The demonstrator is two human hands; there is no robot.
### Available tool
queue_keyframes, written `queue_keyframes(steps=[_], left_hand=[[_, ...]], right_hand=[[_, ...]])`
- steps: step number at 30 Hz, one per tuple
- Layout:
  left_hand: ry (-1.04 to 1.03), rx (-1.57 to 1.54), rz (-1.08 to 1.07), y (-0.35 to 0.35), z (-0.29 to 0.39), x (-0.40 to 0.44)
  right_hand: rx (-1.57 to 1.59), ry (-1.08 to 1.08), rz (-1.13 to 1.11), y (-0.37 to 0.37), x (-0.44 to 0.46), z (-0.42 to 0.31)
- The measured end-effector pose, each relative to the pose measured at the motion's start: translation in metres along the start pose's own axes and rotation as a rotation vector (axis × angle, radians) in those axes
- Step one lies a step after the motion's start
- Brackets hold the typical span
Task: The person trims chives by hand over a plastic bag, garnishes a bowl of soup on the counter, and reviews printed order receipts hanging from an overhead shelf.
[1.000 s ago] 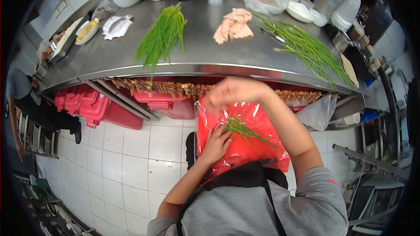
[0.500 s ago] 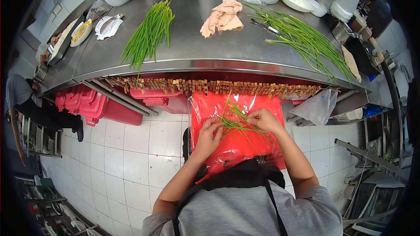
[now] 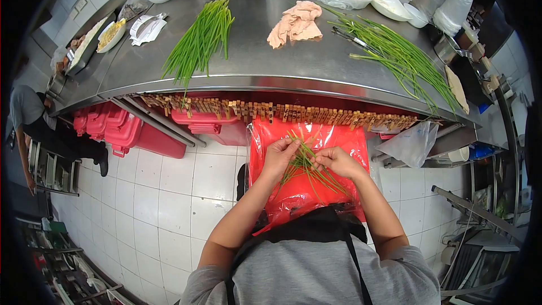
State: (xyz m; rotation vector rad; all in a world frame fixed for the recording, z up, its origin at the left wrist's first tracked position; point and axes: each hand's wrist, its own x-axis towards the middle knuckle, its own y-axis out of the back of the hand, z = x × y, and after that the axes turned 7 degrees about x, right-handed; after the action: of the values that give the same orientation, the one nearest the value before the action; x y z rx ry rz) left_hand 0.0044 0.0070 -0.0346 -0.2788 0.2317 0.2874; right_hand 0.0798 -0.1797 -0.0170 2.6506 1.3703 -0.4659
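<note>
Left hand point(image 3: 280, 158): thumb and fingers drawn together, pinching some thin green stalks point(image 3: 317, 176) near their upper ends.
Right hand point(image 3: 337, 162): fingertips also closed in on the same clump, a little lower down and just right of the other hand. Can't really tell how many stalks each one has, they're too thin and tangled.
Stalks in the works: kind of a messy crisscross, between and below the hands, with loose ends fanning out down and to the right.
Under them: shiny red plastic point(image 3: 344, 138) spread in front of the person, its near edge by a black apron point(image 3: 305, 231) worn over a grey T-shirt point(image 3: 282, 274).
Counter up front: stainless steel worktop point(image 3: 248, 65), with a neat green bunch point(image 3: 203, 36) left of centre, tips poking past the near edge.
Middle of the counter: crumpled pinkish cloth point(image 3: 294, 24), well apart from that bunch.
Right side of the counter: a longer, looser green pile point(image 3: 406, 62) lying at a slant, with a dark pen-like thing point(image 3: 355, 38) by it.
Below the edge: long row of wooden clothespins point(image 3: 293, 113), plus pinkish-red lidded bins point(image 3: 132, 127) to the left.
Far left: another person point(image 3: 28, 107) standing, grey top, dark trousers.
</note>
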Motion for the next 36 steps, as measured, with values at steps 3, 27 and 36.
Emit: queue_keyframes(steps=[3, 27, 36], left_hand=[[0.009, 0.018, 0.005, 0.002, 0.000, -0.001], [-0.417, 0.266, -0.041, -0.017, 0.019, -0.002], [-0.173, 0.078, -0.132, -0.015, 0.027, -0.004]], right_hand=[[-0.049, -0.055, 0.006, 0.003, 0.000, -0.002], [0.160, 0.342, 0.317, -0.012, 0.031, -0.055], [0.304, 0.413, 0.360, -0.021, 0.031, -0.061]])
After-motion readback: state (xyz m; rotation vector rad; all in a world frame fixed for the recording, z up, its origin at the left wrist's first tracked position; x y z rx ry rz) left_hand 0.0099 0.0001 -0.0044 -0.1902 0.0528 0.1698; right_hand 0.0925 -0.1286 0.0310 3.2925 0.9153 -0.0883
